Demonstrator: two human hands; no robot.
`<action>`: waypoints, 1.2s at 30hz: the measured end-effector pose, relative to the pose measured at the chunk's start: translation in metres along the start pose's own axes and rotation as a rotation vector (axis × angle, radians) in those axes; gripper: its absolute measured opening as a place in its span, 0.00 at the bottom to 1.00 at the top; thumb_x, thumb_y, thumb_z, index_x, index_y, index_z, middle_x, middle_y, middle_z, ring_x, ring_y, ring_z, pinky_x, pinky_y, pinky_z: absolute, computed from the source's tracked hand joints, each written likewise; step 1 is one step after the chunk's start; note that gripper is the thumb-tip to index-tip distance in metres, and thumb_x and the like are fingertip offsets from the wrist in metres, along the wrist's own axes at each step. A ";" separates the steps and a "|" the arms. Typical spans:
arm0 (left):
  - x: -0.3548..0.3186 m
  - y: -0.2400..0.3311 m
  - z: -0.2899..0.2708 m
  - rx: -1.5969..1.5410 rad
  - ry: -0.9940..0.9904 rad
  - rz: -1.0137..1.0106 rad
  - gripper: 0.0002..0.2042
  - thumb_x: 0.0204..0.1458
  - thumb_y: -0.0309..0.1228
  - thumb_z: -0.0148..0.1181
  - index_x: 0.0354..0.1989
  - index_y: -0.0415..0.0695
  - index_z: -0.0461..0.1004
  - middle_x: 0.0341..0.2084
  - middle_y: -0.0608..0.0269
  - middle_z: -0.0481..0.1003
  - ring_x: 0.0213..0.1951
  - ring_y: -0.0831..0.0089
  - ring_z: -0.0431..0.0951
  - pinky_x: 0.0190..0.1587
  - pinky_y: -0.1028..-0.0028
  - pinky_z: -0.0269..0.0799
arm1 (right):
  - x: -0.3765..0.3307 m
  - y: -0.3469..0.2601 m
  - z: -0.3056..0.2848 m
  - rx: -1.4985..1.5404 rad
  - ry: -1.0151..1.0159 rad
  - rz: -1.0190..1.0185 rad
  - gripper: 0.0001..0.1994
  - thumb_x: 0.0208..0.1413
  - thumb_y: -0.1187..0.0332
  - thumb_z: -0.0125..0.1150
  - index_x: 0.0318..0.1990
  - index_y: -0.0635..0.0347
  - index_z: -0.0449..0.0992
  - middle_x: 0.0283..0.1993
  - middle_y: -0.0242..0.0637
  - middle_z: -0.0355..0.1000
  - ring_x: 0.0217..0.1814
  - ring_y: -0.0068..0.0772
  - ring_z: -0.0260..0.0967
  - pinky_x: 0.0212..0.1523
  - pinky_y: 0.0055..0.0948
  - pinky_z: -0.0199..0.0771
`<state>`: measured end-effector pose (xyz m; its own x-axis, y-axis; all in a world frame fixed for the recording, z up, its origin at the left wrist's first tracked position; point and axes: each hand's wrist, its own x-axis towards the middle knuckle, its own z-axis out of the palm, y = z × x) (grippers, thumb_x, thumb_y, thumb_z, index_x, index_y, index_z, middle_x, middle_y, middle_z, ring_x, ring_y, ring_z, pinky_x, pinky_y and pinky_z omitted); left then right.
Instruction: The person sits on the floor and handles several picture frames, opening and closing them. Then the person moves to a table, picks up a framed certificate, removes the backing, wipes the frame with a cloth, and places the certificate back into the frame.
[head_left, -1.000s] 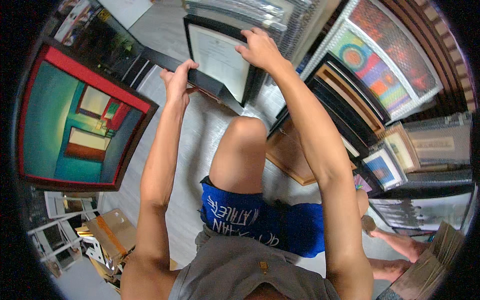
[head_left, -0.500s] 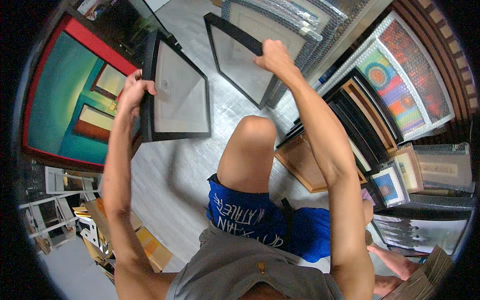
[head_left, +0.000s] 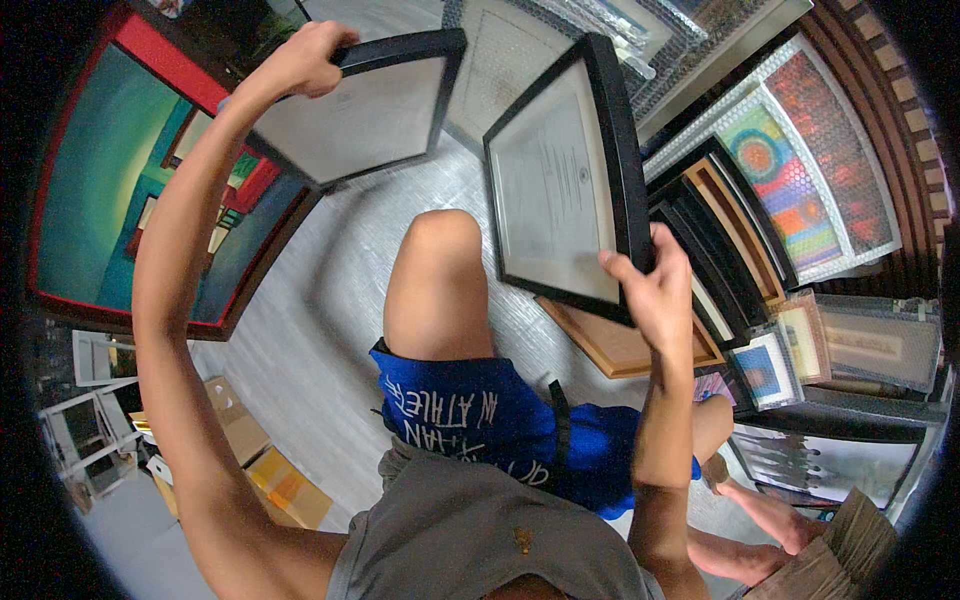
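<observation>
Black-framed document [head_left: 560, 180]: tilted, gripped near lower right corner by right hand [head_left: 660, 290], with thumb on front and other fingers mostly hidden; bearing lines too blurred to read; partly covering wooden frame [head_left: 600, 340]. Second black frame [head_left: 370, 110]: clasped at upper edge in left hand [head_left: 310, 62], with upper left part masked by hand and wrist; overlapping teal painting [head_left: 85, 190] in view.

I log left hand [head_left: 312, 62] and right hand [head_left: 662, 290] both bare, arms uncovered to the shoulder. Lower than either hand, sideways between them: grey sleeveless top [head_left: 450, 515], small brownish-gold emblem [head_left: 523, 540] on its chest. Below and inward of the right hand: bright blue shorts [head_left: 525, 400], bare knee [head_left: 438, 265] past the hem. White lettering [head_left: 440, 415], rough-stroked, across the cloth; nearer the right hand, narrow black strap [head_left: 561, 425].
</observation>
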<state>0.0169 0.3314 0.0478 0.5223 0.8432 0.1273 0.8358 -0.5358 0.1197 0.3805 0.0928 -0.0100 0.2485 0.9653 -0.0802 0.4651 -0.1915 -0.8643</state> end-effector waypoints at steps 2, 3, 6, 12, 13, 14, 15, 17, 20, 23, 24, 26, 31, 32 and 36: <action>0.014 -0.012 0.023 0.086 0.143 0.257 0.25 0.23 0.15 0.47 0.39 0.33 0.71 0.18 0.46 0.72 0.21 0.61 0.74 0.24 0.65 0.68 | -0.021 -0.007 0.002 0.069 0.045 0.021 0.13 0.39 0.69 0.65 0.31 0.67 0.70 0.23 0.35 0.68 0.26 0.22 0.62 0.30 0.22 0.65; 0.027 -0.003 0.025 0.084 -0.019 0.188 0.25 0.24 0.14 0.47 0.39 0.34 0.72 0.19 0.46 0.72 0.23 0.59 0.75 0.26 0.65 0.69 | -0.031 -0.007 0.000 0.019 0.036 0.102 0.13 0.39 0.70 0.65 0.33 0.67 0.70 0.24 0.34 0.69 0.27 0.22 0.62 0.31 0.22 0.65; 0.065 0.035 0.020 0.099 -0.375 0.058 0.26 0.26 0.15 0.48 0.42 0.38 0.73 0.25 0.46 0.74 0.30 0.58 0.77 0.33 0.67 0.70 | -0.062 -0.010 0.001 0.067 0.109 0.114 0.13 0.41 0.71 0.64 0.34 0.67 0.70 0.25 0.34 0.69 0.28 0.22 0.62 0.32 0.22 0.65; 0.124 0.051 0.049 -0.078 -0.568 0.138 0.18 0.24 0.19 0.52 0.30 0.42 0.75 0.20 0.53 0.74 0.24 0.63 0.74 0.22 0.65 0.66 | -0.117 -0.018 0.005 0.218 0.197 0.258 0.12 0.40 0.75 0.64 0.34 0.66 0.70 0.27 0.33 0.71 0.28 0.20 0.63 0.32 0.22 0.65; 0.133 0.052 0.056 -0.111 -0.527 0.164 0.18 0.23 0.18 0.51 0.30 0.41 0.75 0.18 0.52 0.73 0.21 0.62 0.73 0.21 0.65 0.65 | -0.125 -0.015 0.002 0.193 0.183 0.290 0.12 0.40 0.75 0.64 0.34 0.66 0.70 0.27 0.33 0.71 0.27 0.19 0.63 0.31 0.21 0.65; 0.141 0.053 0.064 -0.145 -0.487 0.190 0.19 0.23 0.18 0.49 0.30 0.41 0.75 0.16 0.52 0.73 0.19 0.61 0.72 0.19 0.65 0.64 | -0.132 -0.014 -0.001 0.167 0.169 0.322 0.12 0.40 0.75 0.64 0.33 0.66 0.70 0.26 0.34 0.71 0.27 0.19 0.63 0.31 0.20 0.65; 0.138 0.061 0.053 -0.039 -0.487 0.204 0.21 0.22 0.17 0.49 0.32 0.40 0.75 0.17 0.53 0.73 0.21 0.62 0.72 0.21 0.65 0.65 | -0.139 -0.013 -0.005 0.144 0.133 0.322 0.11 0.41 0.75 0.64 0.33 0.66 0.69 0.26 0.33 0.71 0.27 0.19 0.63 0.30 0.20 0.65; 0.143 0.080 0.042 -0.031 -0.513 0.220 0.21 0.23 0.17 0.48 0.32 0.40 0.75 0.18 0.54 0.74 0.21 0.63 0.72 0.21 0.65 0.64 | -0.147 -0.011 -0.007 0.081 0.110 0.329 0.11 0.41 0.75 0.65 0.32 0.65 0.69 0.24 0.33 0.71 0.26 0.19 0.63 0.30 0.19 0.64; 0.164 0.075 0.058 -0.091 -0.569 0.304 0.20 0.23 0.16 0.47 0.31 0.40 0.75 0.17 0.57 0.73 0.20 0.66 0.70 0.20 0.66 0.63 | -0.158 -0.007 -0.007 0.052 0.097 0.369 0.11 0.40 0.74 0.65 0.31 0.65 0.69 0.23 0.33 0.70 0.24 0.19 0.62 0.28 0.19 0.64; 0.184 0.072 0.074 -0.185 -0.595 0.347 0.19 0.24 0.16 0.46 0.29 0.40 0.74 0.16 0.61 0.71 0.19 0.68 0.68 0.19 0.66 0.62 | -0.162 -0.008 -0.008 0.051 0.081 0.392 0.12 0.40 0.74 0.66 0.31 0.65 0.69 0.23 0.34 0.70 0.24 0.19 0.62 0.28 0.20 0.64; 0.189 0.072 0.079 -0.226 -0.619 0.348 0.17 0.24 0.17 0.46 0.28 0.41 0.73 0.16 0.63 0.70 0.18 0.69 0.67 0.19 0.67 0.61 | -0.163 -0.008 -0.008 0.054 0.082 0.384 0.12 0.40 0.74 0.66 0.31 0.65 0.69 0.23 0.34 0.70 0.24 0.19 0.63 0.28 0.20 0.65; 0.198 0.071 0.088 -0.258 -0.638 0.302 0.18 0.25 0.17 0.46 0.29 0.41 0.74 0.16 0.63 0.70 0.18 0.69 0.67 0.19 0.68 0.62 | -0.165 -0.005 -0.010 0.058 0.073 0.372 0.12 0.40 0.74 0.66 0.32 0.65 0.70 0.23 0.34 0.71 0.24 0.19 0.63 0.28 0.20 0.65; 0.201 0.075 0.098 -0.328 -0.526 0.267 0.19 0.26 0.18 0.47 0.31 0.41 0.75 0.17 0.60 0.72 0.19 0.67 0.70 0.21 0.68 0.66 | -0.161 -0.007 -0.012 0.014 0.046 0.350 0.13 0.39 0.73 0.67 0.33 0.64 0.71 0.25 0.37 0.73 0.25 0.20 0.66 0.28 0.22 0.66; 0.202 0.074 0.099 -0.268 -0.486 0.312 0.19 0.26 0.18 0.47 0.32 0.41 0.75 0.18 0.58 0.73 0.20 0.66 0.72 0.23 0.67 0.67 | -0.159 -0.006 -0.013 -0.008 0.030 0.330 0.13 0.39 0.73 0.67 0.33 0.64 0.71 0.25 0.38 0.73 0.24 0.21 0.67 0.28 0.22 0.67; 0.204 0.064 0.113 -0.112 -0.151 0.546 0.18 0.27 0.21 0.54 0.33 0.43 0.76 0.23 0.51 0.75 0.25 0.63 0.75 0.29 0.66 0.69 | -0.150 -0.005 -0.016 0.000 0.007 0.277 0.12 0.37 0.76 0.66 0.32 0.65 0.70 0.23 0.32 0.69 0.24 0.18 0.62 0.27 0.19 0.63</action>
<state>0.1962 0.4742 -0.0300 0.8980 0.4360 0.0590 0.4200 -0.8893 0.1808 0.3548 -0.0541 0.0143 0.3720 0.8749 -0.3100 0.3788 -0.4480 -0.8098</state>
